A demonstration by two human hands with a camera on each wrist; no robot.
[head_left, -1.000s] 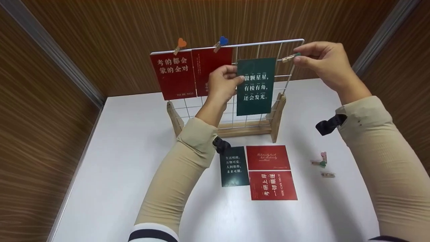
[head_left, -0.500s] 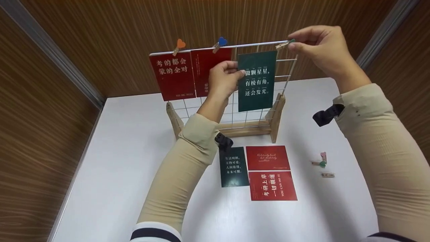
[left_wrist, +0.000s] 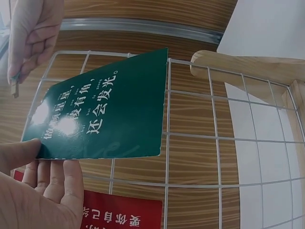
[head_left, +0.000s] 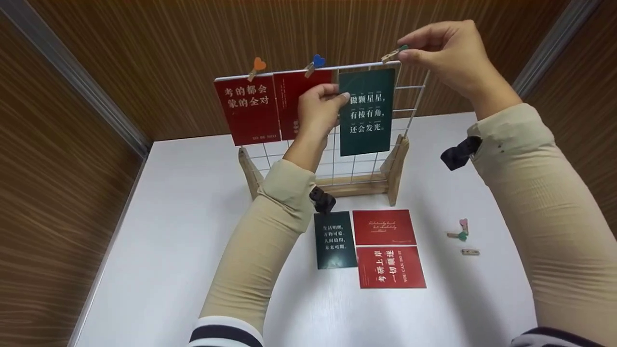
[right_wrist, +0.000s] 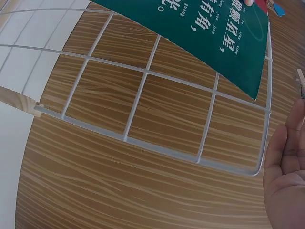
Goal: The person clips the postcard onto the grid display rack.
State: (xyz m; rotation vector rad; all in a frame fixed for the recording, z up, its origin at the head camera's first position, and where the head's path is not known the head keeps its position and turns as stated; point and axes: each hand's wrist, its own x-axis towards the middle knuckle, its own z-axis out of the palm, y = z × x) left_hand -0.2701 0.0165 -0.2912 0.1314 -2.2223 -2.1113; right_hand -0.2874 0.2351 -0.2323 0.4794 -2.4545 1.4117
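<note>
My left hand [head_left: 319, 110] pinches the left edge of a dark green card [head_left: 367, 115] with white writing, thumb in front and fingers behind. The card [left_wrist: 114, 109] stands upright against the white wire grid [head_left: 407, 101], its top edge just below the top bar. Above the bar's right part, my right hand [head_left: 453, 58] pinches a small wooden clothespin [head_left: 393, 54] by its green end. In the right wrist view that clothespin [right_wrist: 301, 81] shows at the right edge, apart from the card. Two red cards hang on the grid's left, the nearer red card [head_left: 315, 79] partly behind my left hand.
An orange-heart clothespin [head_left: 258, 66] and a blue-heart clothespin [head_left: 315, 63] clip the hung cards. Wooden feet [head_left: 397, 173] hold the grid up. On the white table [head_left: 183, 193] lie a green card [head_left: 335, 241], red cards [head_left: 383, 226] and several clothespins [head_left: 462, 235]. Wood-grain walls surround it.
The green card has risen slightly in my left hand, toward the top bar. My right hand has moved up and left with the clothespin, from beside the grid's right side to above the bar.
</note>
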